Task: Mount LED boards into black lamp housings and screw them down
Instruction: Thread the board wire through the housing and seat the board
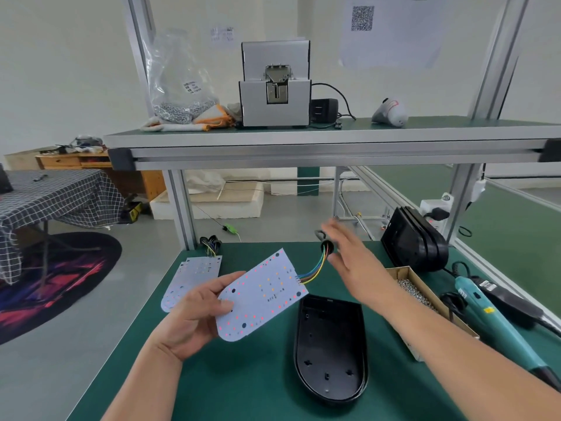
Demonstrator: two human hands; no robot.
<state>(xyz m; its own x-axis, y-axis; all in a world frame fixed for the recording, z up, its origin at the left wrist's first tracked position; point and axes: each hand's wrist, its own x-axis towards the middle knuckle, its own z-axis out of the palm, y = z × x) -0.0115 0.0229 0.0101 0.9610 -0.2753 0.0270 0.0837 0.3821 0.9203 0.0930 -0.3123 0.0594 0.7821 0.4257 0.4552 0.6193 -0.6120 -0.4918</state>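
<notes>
Nearest me on the green counter (pixel 243 384) lies the black lamp housing (pixel 331 347), open side up and with nothing in it but its moulded screw posts. Just left of it and above the counter, my left hand (pixel 197 311) pinches the LED board (pixel 261 296) at its rounded end, thumb on the LED face and fingers (pixel 224 281) underneath. My right hand (pixel 355 262) is released, fingers straight and spread, right by the black end of the board's coloured wires (pixel 315 268). It is blurred, so I cannot tell whether it touches them.

To seat the board well, I judge I should gather the wires clear first. Then I would turn the board so its rounded end matches the housing's rounded end, and lower it flat so the holes meet the posts without trapping a lead.

At right of the frame, the cardboard box (pixel 403 273) holds a heap of silver screws, with the teal electric screwdriver (pixel 485 314) beside it. Left of centre more LED boards (pixel 188 278) are stacked, and at far right stand stacked housings (pixel 416 241). On the shelf in the upper left, a clear plastic bag (pixel 179 83) holds more screws.
</notes>
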